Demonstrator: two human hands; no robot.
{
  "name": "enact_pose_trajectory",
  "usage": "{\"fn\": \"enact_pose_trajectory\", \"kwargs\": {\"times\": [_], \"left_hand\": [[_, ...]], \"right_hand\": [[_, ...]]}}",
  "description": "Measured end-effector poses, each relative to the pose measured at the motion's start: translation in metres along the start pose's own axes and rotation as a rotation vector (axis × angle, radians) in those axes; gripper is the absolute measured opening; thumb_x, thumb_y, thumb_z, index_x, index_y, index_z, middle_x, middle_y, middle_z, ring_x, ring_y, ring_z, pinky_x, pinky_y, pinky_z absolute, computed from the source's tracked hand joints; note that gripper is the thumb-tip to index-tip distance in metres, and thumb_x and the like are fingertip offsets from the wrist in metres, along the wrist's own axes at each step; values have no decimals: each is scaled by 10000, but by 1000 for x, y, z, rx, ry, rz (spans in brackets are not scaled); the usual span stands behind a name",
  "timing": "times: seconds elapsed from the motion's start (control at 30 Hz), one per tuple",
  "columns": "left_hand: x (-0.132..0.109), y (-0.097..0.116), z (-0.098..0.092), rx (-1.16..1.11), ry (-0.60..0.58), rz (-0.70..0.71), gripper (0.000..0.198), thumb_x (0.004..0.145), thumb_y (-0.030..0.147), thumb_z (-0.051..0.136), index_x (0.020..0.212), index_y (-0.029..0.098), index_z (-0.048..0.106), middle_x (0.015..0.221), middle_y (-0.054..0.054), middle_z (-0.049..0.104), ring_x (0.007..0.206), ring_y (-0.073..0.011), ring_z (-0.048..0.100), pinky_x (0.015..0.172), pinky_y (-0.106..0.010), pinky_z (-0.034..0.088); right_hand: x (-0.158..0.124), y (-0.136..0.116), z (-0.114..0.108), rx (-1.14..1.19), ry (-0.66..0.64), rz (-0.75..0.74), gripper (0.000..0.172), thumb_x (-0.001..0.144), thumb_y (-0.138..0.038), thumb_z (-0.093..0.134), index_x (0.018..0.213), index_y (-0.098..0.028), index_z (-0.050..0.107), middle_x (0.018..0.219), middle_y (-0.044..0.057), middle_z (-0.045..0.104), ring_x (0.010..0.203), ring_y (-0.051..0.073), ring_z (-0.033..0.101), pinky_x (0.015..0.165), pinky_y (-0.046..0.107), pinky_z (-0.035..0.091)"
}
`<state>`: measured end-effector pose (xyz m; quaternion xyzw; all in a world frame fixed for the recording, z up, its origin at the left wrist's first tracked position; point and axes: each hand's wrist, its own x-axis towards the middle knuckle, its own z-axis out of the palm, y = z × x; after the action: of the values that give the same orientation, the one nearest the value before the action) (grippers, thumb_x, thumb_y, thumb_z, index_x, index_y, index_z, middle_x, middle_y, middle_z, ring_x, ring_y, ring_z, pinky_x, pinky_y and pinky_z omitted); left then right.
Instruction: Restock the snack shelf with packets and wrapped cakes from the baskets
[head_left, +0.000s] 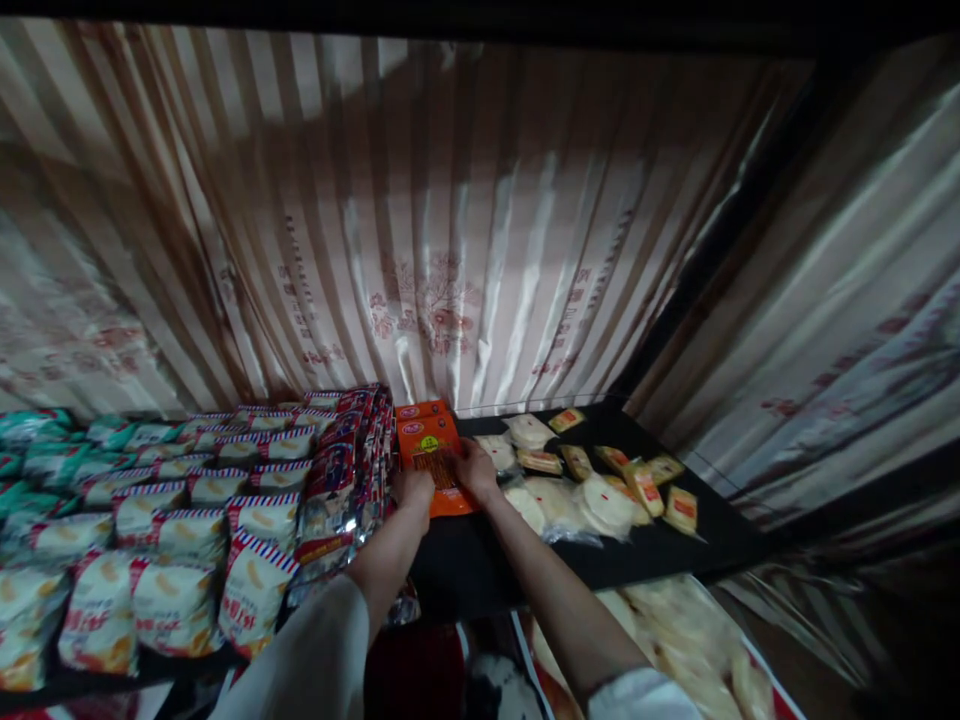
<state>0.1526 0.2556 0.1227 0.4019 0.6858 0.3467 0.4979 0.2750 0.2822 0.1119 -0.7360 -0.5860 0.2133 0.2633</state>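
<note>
An orange snack packet [433,445] with a yellow round label lies on the black shelf in the head view, and the top edge of another orange packet [424,410] shows behind it. My left hand [415,490] grips the packet's left side, its fingers curled and partly hidden. On the other side, my right hand [474,468] holds the right edge. Close to my left hand is a row of dark red and silver packets [349,460]. Clear-wrapped round white items [529,432] lie just right of my right hand.
Several white-and-red snack bags [176,540] fill the shelf's left part, with green bags [60,460] beyond. Small yellow packets [643,487] lie loosely at right. A striped curtain [450,220] hangs behind the black shelf [480,570]. Below it, a box holds pale bagged goods [690,640].
</note>
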Motion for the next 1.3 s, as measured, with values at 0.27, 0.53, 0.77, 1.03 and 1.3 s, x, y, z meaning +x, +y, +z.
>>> {"fn": "enact_pose_trajectory", "kwargs": {"times": [0.27, 0.53, 0.77, 1.03, 1.3], "left_hand": [[29, 12, 9, 266, 114, -61, 161, 714, 192, 545, 803, 135, 667, 1063, -223, 644, 1087, -344, 560, 807, -347, 428], [36, 7, 12, 315, 113, -70, 186, 701, 205, 566, 846, 139, 664, 1128, -227, 620, 1136, -344, 529, 857, -355, 409], [36, 7, 12, 317, 111, -55, 153, 669, 212, 595, 789, 143, 661, 1072, -235, 638, 1139, -370, 522, 856, -378, 414], [21, 14, 15, 309, 97, -43, 303, 674, 219, 591, 942, 90, 644, 1215, -272, 542, 1226, -401, 422, 922, -411, 374], [-14, 25, 21, 183, 26, 54, 370, 717, 218, 575, 1082, 163, 597, 1293, -167, 507, 1285, -340, 358, 968, -381, 346]], "right_hand": [[18, -1, 13, -92, 43, 26, 376, 871, -285, 464, 1220, -157, 519, 1085, 130, 650, 1020, 208, 593, 819, 266, 424], [19, -3, 16, -214, 2, 96, 369, 907, -381, 389, 1192, -195, 533, 1067, 131, 638, 952, 227, 620, 741, 301, 438], [22, -4, 17, -236, 11, 82, 380, 908, -381, 391, 1211, -196, 527, 1054, 143, 635, 953, 230, 622, 748, 306, 437], [18, -4, 21, -263, 32, 92, 361, 917, -359, 372, 1204, -209, 531, 1070, 129, 607, 944, 214, 602, 745, 299, 428], [6, -7, 15, -211, 136, -32, 319, 874, -222, 417, 1160, -208, 558, 1167, 110, 553, 1072, 218, 492, 885, 295, 383]]}}
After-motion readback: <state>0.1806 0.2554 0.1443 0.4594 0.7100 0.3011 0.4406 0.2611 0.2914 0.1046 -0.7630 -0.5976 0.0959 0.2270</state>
